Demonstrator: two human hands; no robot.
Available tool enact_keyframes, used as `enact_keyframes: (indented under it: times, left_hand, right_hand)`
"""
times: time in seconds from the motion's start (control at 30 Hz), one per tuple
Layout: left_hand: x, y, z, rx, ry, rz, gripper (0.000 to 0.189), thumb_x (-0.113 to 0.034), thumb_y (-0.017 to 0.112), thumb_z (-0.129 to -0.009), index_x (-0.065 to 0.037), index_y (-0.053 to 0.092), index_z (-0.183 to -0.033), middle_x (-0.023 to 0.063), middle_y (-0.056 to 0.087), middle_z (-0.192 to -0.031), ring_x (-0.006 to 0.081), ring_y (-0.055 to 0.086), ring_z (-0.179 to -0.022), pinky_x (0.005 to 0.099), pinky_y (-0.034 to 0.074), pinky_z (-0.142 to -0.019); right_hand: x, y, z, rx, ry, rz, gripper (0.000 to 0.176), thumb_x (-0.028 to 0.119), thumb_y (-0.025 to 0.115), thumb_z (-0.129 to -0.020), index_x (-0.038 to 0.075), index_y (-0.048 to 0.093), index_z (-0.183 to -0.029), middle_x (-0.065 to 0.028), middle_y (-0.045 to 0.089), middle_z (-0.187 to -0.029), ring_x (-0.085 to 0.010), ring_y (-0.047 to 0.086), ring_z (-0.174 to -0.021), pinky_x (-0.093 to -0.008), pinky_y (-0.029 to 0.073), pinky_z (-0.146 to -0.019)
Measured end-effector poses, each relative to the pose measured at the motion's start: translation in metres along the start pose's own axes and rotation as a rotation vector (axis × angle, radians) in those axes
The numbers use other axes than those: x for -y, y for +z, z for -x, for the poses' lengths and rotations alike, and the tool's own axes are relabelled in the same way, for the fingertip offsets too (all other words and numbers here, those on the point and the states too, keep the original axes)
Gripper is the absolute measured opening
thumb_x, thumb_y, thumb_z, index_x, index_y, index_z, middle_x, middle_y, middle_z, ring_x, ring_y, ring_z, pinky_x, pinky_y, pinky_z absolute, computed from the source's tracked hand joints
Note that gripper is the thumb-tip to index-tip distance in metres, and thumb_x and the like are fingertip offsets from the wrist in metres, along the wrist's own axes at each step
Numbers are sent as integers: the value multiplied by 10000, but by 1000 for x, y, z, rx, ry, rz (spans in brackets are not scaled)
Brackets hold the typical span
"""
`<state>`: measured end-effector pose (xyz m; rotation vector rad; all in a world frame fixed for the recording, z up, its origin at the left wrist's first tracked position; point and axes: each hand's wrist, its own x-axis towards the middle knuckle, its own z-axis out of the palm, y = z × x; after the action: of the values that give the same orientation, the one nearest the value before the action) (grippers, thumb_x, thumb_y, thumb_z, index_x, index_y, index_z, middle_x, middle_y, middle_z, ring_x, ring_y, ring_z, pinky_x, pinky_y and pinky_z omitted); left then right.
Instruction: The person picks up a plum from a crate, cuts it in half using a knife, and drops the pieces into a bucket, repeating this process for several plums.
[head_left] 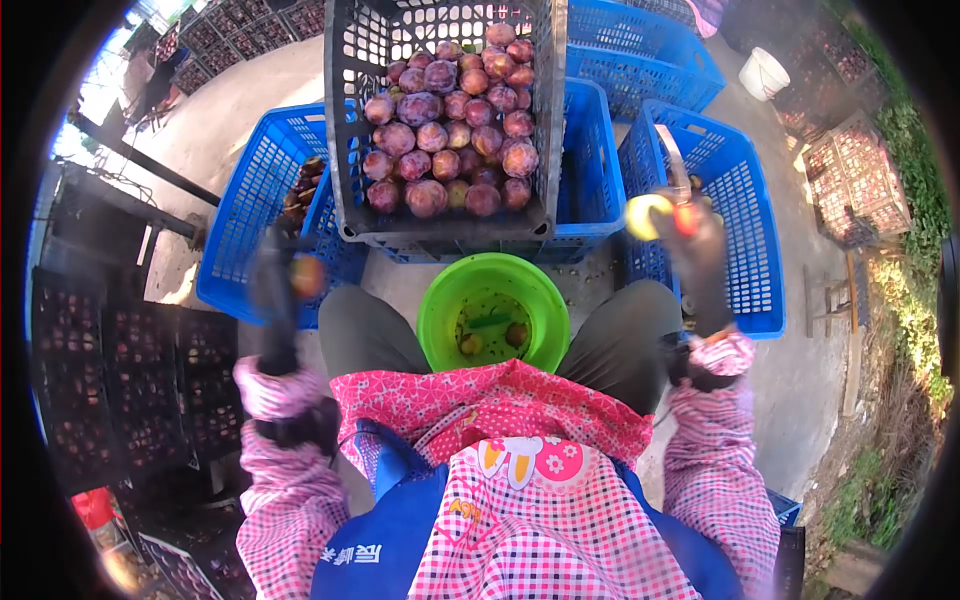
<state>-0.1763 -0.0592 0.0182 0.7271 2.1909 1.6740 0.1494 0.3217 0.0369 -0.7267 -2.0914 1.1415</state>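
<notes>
The person sat with both gloved hands raised, one to each side of the knees. The left hand [275, 295] had its fingers closed around one reddish plum [308, 275], which stood out just to the inner side of them. The right hand [700, 255] had its fingers wrapped tight on one knife [672, 162], blade pointing up and away from them. One cut plum [645, 216], its yellow flesh showing, sat pressed at those same fingertips on their inner side. I could not tell exactly which fingers pinned it.

Between the two sets of fingers and a little below them stood one green bowl [440, 300] on the ground between the knees. It held two small fruits and a scrap of green.

Beyond the fingers, straight ahead, one black crate [345, 120] was heaped with purple-red plums [440, 135], some thirty showing, too crowded for a sure count. I counted four blue crates: one [245, 190] just beyond the left fingers with a few dark fruits in it, one [598, 150] under the black crate, one [745, 200] right behind the right fingers, and one [650, 55] farther back. One white bucket [765, 72] stood well beyond the right fingers.
</notes>
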Motion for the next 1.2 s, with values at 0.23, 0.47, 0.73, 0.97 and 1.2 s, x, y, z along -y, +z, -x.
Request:
enact_keyframes:
  times: [0.23, 0.47, 0.73, 0.97, 1.2]
  left_hand:
    - [14, 79, -65, 96, 256, -246, 612, -404, 674, -916, 5, 514, -1341, 222, 645, -1182, 357, 638, -1096, 435, 500, -921]
    - [57, 167, -100, 251, 14, -906, 610, -526, 647, -846, -26, 548, -1180, 229, 678, -1063, 408, 673, -962, 488, 524, -784]
    - [-24, 148, 32, 602, -344, 923, 520, -312, 605, -947, -28, 469, -1361, 63, 594, -1234, 170, 592, -1126, 336, 480, -984]
    - [-17, 135, 86, 463, -393, 970, 589, -483, 539, -984, -55, 468, -1383, 59, 602, -1187, 137, 588, -1005, 287, 491, -792]
    - [-4, 141, 91, 561, -259, 823, 592, -568, 447, -992, -50, 534, -1264, 56, 592, -1136, 121, 560, -937, 266, 441, -801]
  right_hand:
    - [0, -13, -5, -121, 48, 197, 237, 227, 636, -971, 8, 594, -1052, -123, 643, -845, -212, 611, -750, -361, 483, -711]
    - [35, 78, 30, 105, -60, 43, 163, 169, 536, -1015, 31, 579, -1090, -119, 622, -812, -219, 610, -697, -359, 477, -657]
    - [53, 140, 70, 279, -81, -245, 185, 183, 532, -1021, 9, 573, -1068, -97, 575, -723, -169, 563, -626, -328, 456, -600]
    - [68, 132, 96, 393, -25, -88, 198, 214, 591, -984, 19, 559, -970, -182, 589, -717, -346, 606, -617, -396, 464, -576]
    - [78, 131, 104, 402, -122, 22, 215, 233, 619, -955, 29, 553, -937, -225, 607, -737, -438, 614, -688, -483, 464, -582]
